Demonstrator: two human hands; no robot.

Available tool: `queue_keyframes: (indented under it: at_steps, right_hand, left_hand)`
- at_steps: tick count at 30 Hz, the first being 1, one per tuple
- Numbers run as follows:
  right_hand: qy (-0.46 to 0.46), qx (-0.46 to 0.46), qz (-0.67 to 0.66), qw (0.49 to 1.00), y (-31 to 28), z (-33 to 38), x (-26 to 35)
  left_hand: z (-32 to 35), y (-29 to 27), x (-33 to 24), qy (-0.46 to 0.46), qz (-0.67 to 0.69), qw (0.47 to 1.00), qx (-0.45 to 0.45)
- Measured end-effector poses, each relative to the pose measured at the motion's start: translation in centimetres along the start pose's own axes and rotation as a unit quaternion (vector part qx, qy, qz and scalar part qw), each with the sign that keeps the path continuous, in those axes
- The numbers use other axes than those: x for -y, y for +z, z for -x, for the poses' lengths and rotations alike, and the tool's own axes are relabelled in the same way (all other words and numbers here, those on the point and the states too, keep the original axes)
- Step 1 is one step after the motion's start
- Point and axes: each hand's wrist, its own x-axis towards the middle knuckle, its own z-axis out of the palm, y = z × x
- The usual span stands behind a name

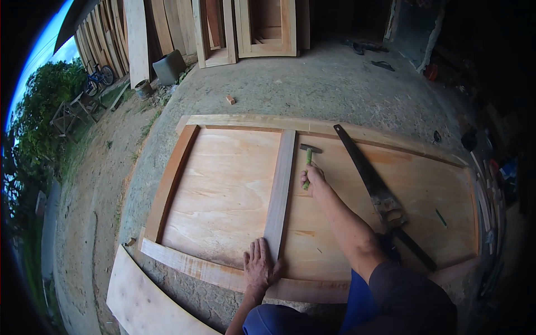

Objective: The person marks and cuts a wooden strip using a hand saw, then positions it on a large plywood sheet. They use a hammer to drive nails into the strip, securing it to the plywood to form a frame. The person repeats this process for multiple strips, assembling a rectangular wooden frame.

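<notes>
Right hand [312, 177] clenched on hammer [307, 158]; left hand [260, 267] flat, grasping nothing, on slat [281, 190] at 6 o'clock. Risk: slat shifts under blow.

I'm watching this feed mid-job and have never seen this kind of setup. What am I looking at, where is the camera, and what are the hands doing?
There is no machine here: a person works with two bare hands. The single picture comes from a wide fisheye camera worn on the person's head, looking down, so straight edges bend near the rim and the forearms enter from the bottom.

On the concrete ground lies a large plywood panel in a wooden frame, with a grey wooden slat running across its middle. The left hand presses flat on the near end of that slat. The right hand grips a green-handled hammer, head pointing away. A handsaw lies diagonally on the panel to the right. More wooden frames lean against the wall behind.
</notes>
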Motion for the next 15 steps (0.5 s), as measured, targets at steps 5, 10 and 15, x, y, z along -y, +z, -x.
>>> queue_keyframes:
  at_steps: [5, 10, 15]
  right_hand:
    - [0.028, 0.024, -0.029, 0.999, 1.7, -1.4, -0.2]
    - [0.016, 0.012, 0.044, 0.999, 2.0, 0.4, -0.7]
    - [0.047, 0.005, 0.084, 0.995, -2.9, 3.5, -3.5]
  left_hand:
    - [-0.1, 0.2, -0.4, -0.001, 0.003, 1.0, 0.004]
    - [0.2, 0.3, -0.5, -0.001, -0.026, 1.0, -0.001]
    - [0.5, 0.6, 0.3, 0.07, -0.087, 0.994, -0.002]
